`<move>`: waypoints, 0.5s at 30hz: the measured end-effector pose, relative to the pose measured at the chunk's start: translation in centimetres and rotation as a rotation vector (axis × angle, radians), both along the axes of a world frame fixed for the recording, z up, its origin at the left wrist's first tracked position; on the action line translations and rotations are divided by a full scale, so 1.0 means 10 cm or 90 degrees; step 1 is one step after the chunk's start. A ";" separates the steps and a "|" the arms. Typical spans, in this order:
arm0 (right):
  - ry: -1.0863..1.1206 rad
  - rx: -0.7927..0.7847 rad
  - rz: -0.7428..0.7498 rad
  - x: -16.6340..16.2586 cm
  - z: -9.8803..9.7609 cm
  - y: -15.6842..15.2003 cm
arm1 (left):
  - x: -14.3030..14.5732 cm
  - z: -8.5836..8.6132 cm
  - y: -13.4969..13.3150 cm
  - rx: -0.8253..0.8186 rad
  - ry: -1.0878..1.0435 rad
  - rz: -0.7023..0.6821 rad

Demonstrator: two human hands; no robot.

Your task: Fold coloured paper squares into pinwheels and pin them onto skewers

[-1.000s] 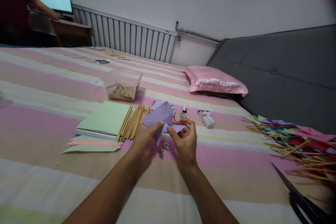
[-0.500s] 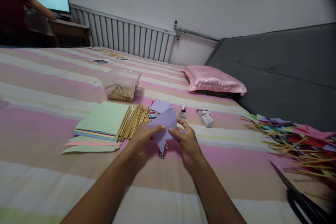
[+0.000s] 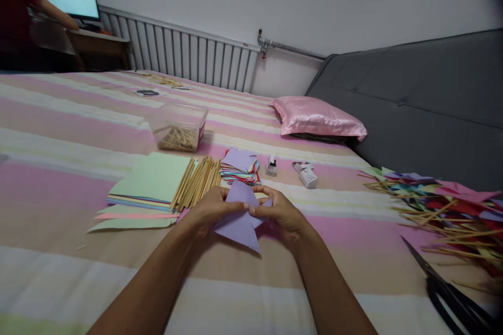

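Lilac folded paper piece [image 3: 240,226], pointed flaps, is held low over the striped pink-and-cream bedsheet [image 3: 70,188], just in front of the person.

- Left hand [image 3: 212,212]: thumb and fingers pinched shut on the paper's left side near its centre.
- Right hand [image 3: 281,214]: the same pinch on the right side. The fingertips of both hands meet at the middle, and the lower point hangs free toward the viewer.
- Just beyond the hands: a bundle of thin wooden sticks [image 3: 198,182] lying against a flat stack of coloured sheets with pale green on top [image 3: 155,180], and a small pile of cut coloured squares [image 3: 239,166].
- Farther back: a clear plastic tub of sticks [image 3: 178,126].
- Right edge: black scissors [image 3: 451,293], and a heap of coloured paper shapes on sticks [image 3: 444,209].

Risks, as judged: the thin paper is gripped only at its centre, so uneven pressure could let a flap spring out or crease off-line. The soft bedding gives no firm backing for pressing. A tug from either hand could tear the centre.
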State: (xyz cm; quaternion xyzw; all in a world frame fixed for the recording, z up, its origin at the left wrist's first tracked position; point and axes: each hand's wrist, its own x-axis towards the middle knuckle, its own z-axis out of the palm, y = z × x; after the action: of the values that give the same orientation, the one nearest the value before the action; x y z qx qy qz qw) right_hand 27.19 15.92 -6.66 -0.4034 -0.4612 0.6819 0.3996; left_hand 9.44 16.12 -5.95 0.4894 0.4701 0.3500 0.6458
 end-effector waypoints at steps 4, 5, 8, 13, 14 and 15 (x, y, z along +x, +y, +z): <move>-0.036 0.032 -0.002 0.01 -0.02 0.00 | 0.01 0.02 0.00 0.003 0.015 0.005; -0.032 0.038 -0.003 0.01 -0.02 0.00 | 0.01 0.02 0.00 0.005 0.018 0.006; -0.014 0.047 -0.014 0.00 -0.03 0.00 | 0.01 0.01 0.02 0.014 0.039 0.025; 0.016 0.075 -0.050 -0.03 -0.04 0.01 | 0.02 -0.04 0.05 0.020 0.013 0.072; 0.021 0.078 -0.066 -0.04 -0.04 0.02 | 0.03 -0.05 0.05 0.014 -0.008 0.081; 0.025 0.080 -0.085 -0.05 -0.03 0.02 | 0.03 -0.05 0.05 0.008 -0.031 0.092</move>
State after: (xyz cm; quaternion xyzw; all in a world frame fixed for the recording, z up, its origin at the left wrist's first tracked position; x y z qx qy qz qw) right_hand 26.69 16.12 -6.98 -0.3939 -0.4672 0.6311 0.4779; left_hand 9.74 16.61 -6.42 0.4496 0.4858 0.4106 0.6271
